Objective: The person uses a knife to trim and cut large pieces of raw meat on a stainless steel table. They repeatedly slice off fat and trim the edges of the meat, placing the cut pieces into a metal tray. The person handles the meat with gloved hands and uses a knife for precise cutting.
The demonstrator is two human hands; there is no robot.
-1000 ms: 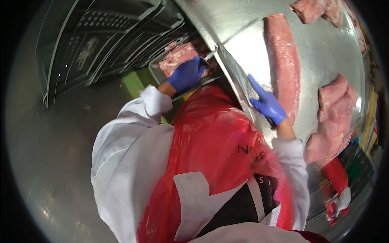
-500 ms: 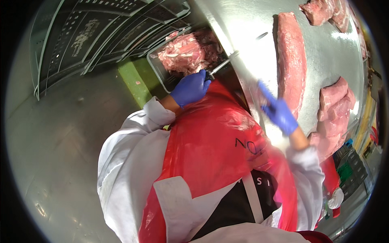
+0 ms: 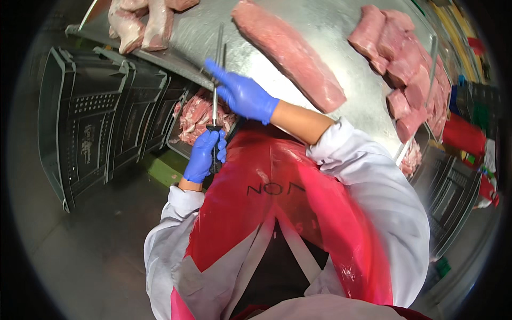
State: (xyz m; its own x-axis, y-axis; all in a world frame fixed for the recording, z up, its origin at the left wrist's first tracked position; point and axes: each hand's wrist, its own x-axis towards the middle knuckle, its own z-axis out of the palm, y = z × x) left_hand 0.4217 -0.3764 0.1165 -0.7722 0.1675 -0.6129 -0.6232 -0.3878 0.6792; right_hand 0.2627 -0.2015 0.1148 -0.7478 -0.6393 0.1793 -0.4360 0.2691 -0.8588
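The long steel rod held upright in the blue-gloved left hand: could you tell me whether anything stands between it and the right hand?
Nothing visible does. The left hand grips the long steel rod by its dark handle, and the right hand already lies directly against its shaft, above the tray of meat trimmings.

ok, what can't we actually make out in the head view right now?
- Knife: blade blurred in the head view; its handle sits inside the right hand.
- Sharpening steel: handle wrapped by the left hand.
- Tray of meat scraps: partly hidden under the table edge.
- Meat pieces: cut off by the top edge.
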